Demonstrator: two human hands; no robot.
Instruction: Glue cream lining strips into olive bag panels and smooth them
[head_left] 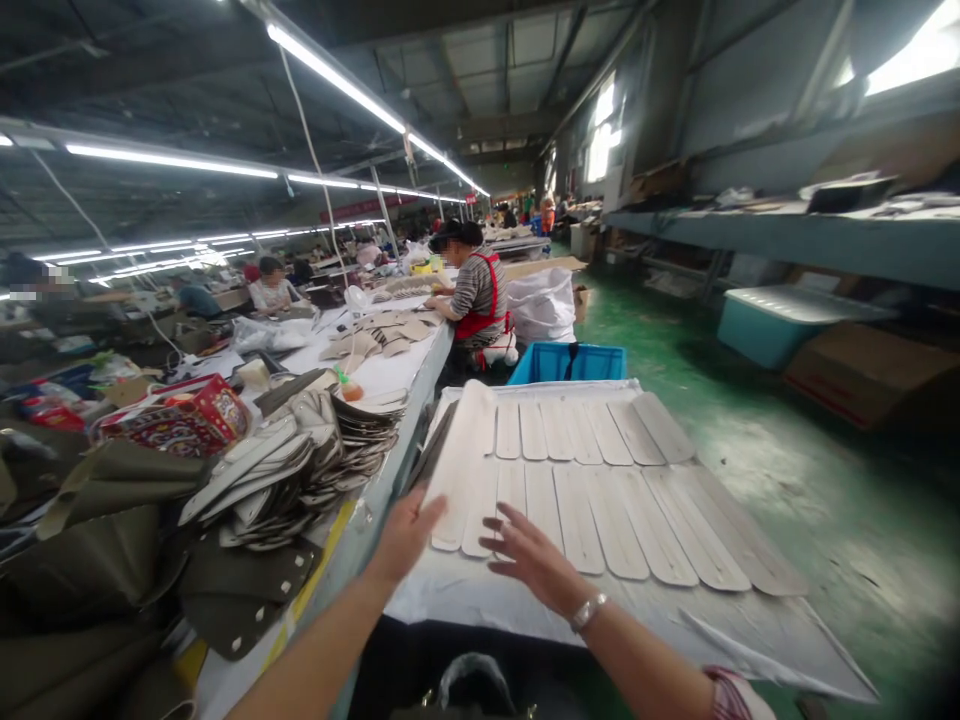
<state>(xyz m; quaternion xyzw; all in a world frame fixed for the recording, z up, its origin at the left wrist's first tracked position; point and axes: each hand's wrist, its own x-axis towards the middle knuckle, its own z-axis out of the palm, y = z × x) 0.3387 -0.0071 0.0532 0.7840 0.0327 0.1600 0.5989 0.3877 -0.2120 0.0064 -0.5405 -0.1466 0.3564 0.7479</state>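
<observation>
A white sheet-covered board (480, 590) lies before me with two rows of long pale cream strips (600, 480) laid side by side. My left hand (409, 530) hovers over the near left corner, fingers stretched, just by the end of the leftmost strip. My right hand (529, 555) is spread flat, fingers apart, above the near ends of the front-row strips. Neither hand holds anything. A metal watch (586, 610) is on my right wrist.
To the left runs a long worktable (405, 390) piled with grey and olive cut pieces (300, 470) and a red patterned box (187, 415). A person in a striped top with a red apron (480, 295) sits farther along. A blue crate (570, 362) stands behind the board; green floor lies to the right.
</observation>
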